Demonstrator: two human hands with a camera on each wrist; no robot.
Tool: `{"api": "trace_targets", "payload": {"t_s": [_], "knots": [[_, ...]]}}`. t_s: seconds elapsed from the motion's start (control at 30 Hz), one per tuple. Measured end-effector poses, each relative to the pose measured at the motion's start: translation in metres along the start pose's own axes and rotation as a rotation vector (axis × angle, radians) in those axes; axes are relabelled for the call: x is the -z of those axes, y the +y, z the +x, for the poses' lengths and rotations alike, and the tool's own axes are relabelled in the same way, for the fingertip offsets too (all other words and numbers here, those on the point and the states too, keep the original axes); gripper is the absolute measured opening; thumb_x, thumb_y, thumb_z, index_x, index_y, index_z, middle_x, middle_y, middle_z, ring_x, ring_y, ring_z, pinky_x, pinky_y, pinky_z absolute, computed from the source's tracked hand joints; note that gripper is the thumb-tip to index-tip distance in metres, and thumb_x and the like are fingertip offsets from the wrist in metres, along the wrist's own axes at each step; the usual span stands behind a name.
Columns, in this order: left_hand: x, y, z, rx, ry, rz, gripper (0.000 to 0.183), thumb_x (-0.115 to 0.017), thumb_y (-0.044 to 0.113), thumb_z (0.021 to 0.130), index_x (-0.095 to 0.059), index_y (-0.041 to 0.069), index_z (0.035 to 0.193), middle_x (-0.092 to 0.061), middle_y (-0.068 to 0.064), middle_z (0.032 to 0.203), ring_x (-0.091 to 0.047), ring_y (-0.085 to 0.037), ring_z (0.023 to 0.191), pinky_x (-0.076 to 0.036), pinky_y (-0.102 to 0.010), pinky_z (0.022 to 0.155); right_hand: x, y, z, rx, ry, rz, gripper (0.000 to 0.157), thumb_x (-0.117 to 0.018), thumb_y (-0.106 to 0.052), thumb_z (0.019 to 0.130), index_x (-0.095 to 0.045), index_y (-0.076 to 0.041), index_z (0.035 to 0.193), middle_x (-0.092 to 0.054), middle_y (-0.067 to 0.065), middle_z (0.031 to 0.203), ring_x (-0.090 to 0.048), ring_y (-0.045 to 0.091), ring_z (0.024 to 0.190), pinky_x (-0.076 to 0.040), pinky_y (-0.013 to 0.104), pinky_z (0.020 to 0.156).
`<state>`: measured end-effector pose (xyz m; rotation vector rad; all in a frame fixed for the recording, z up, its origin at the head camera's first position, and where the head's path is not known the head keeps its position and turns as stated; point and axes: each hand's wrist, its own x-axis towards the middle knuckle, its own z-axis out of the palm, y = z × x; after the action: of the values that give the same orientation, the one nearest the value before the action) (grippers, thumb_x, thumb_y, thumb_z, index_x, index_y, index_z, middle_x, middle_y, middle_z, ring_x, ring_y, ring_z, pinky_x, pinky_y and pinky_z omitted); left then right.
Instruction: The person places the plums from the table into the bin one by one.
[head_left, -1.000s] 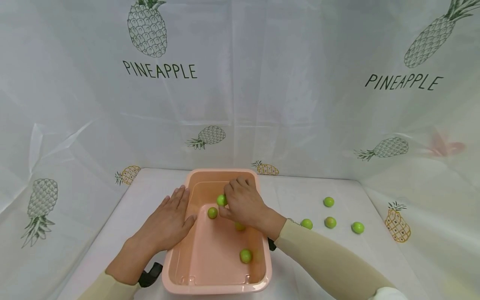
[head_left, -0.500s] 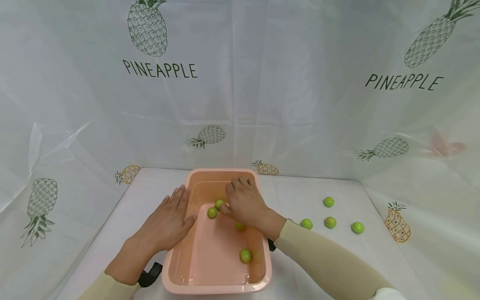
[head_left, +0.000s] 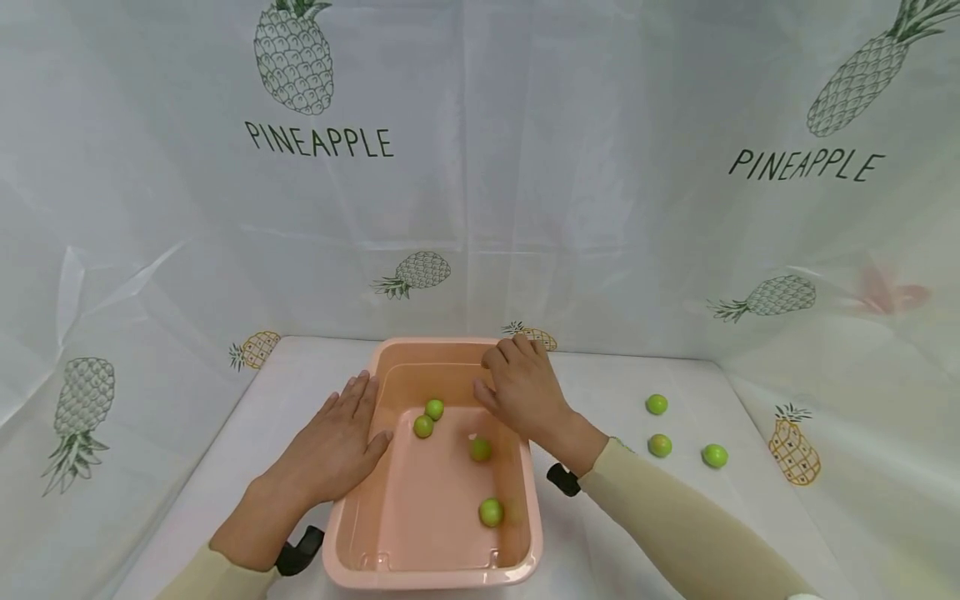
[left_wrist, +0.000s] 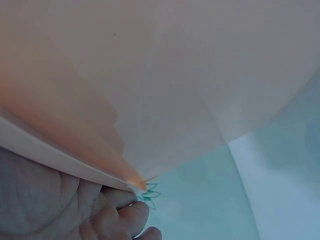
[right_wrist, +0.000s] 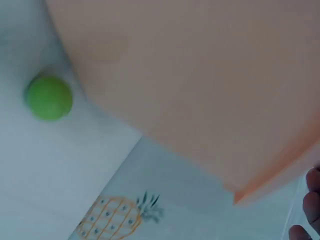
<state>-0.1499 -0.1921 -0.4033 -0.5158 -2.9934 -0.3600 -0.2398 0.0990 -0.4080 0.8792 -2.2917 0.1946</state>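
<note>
A pink plastic basin (head_left: 431,579) stands before me, with several small round green fruits (head_left: 491,512) lying on its floor. Two of those touch or nearly touch near its far left part. My left hand (head_left: 330,446) rests flat along the basin's left rim, fingers straight. In the left wrist view, the palm side of the left hand (left_wrist: 75,210) lies against the rim. Above the far right rim is my right hand (head_left: 525,387), fingers loosely bent and nothing seen in it. Only its fingertips (right_wrist: 312,200) show at the right wrist view's edge.
Right of the basin, several more green fruits (head_left: 660,445) lie on the white table (head_left: 592,533); my right forearm mostly hides one. A pineapple-printed white sheet (head_left: 562,208) hangs behind the table and around its sides. Black straps (head_left: 564,480) circle both wrists.
The right hand let go of a green fruit, which dropped into the basin beside another one. That hand has since moved right and up to the far right rim. My left hand stayed put.
</note>
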Motion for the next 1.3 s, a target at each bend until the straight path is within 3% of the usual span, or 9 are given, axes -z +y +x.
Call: {"api": "trace_targets", "payload": {"t_s": [0.17,0.27,0.4,0.63,0.87,1.0,1.3], "knots": [[-0.001,-0.001,0.0,0.001,-0.003,-0.017,0.076,-0.056,0.033,0.107,-0.029,-0.016,0.158,-0.026,-0.034,0.168,-0.028,-0.051,0.156,-0.031,-0.066,0.123,0.001,0.033,-0.021,-0.056,0.096,0.019,0.012,-0.069,-0.019,0.093,-0.065,-0.008,0.091,-0.06,0.006,0.086,-0.053,0.03,0.083,-0.044,0.047,0.077],[-0.001,-0.001,0.0,-0.002,-0.002,-0.017,0.076,-0.056,0.033,0.107,-0.029,-0.016,0.158,-0.026,-0.034,0.168,-0.028,-0.051,0.156,-0.031,-0.066,0.123,-0.002,0.048,-0.039,-0.098,0.102,0.012,0.012,-0.069,-0.017,0.092,-0.065,-0.006,0.09,-0.06,0.008,0.084,-0.053,0.032,0.081,-0.043,0.048,0.076],[-0.001,-0.001,0.0,-0.003,-0.005,-0.017,0.076,-0.056,0.034,0.108,-0.028,-0.015,0.159,-0.025,-0.034,0.168,-0.027,-0.051,0.156,-0.031,-0.066,0.123,-0.014,0.059,-0.069,-0.118,-0.005,-0.03,0.019,-0.072,-0.023,0.091,-0.066,-0.005,0.095,-0.063,0.009,0.089,-0.056,0.033,0.086,-0.045,0.049,0.078],[-0.001,0.0,0.0,-0.004,-0.006,-0.009,0.077,-0.057,0.034,0.107,-0.028,-0.015,0.159,-0.025,-0.034,0.168,-0.028,-0.051,0.156,-0.031,-0.066,0.123,-0.045,0.054,-0.114,-0.041,-0.215,-0.033,0.046,-0.077,-0.048,0.09,-0.066,-0.007,0.11,-0.064,0.007,0.105,-0.058,0.03,0.103,-0.049,0.05,0.088],[0.0,0.0,0.0,0.003,-0.011,-0.011,0.077,-0.057,0.034,0.107,-0.028,-0.016,0.159,-0.025,-0.034,0.168,-0.027,-0.05,0.157,-0.031,-0.065,0.123,-0.061,0.041,-0.124,0.006,-0.307,-0.048,0.043,-0.075,-0.046,0.091,-0.063,-0.009,0.108,-0.061,0.005,0.106,-0.055,0.028,0.103,-0.047,0.05,0.094],[-0.001,0.0,0.0,0.004,-0.01,-0.01,0.077,-0.057,0.034,0.107,-0.029,-0.015,0.159,-0.025,-0.034,0.168,-0.027,-0.05,0.156,-0.031,-0.065,0.123,-0.066,0.037,-0.124,0.045,-0.291,-0.062,0.041,-0.078,-0.042,0.09,-0.063,-0.007,0.106,-0.06,0.006,0.102,-0.054,0.029,0.099,-0.048,0.05,0.092],[-0.001,0.0,0.0,0.006,-0.01,-0.014,0.077,-0.057,0.034,0.107,-0.029,-0.016,0.158,-0.025,-0.034,0.168,-0.027,-0.05,0.156,-0.031,-0.065,0.123,-0.072,0.035,-0.123,0.04,-0.296,-0.065,0.033,-0.077,-0.036,0.09,-0.063,-0.008,0.102,-0.059,0.006,0.095,-0.054,0.029,0.092,-0.047,0.05,0.087]]}}
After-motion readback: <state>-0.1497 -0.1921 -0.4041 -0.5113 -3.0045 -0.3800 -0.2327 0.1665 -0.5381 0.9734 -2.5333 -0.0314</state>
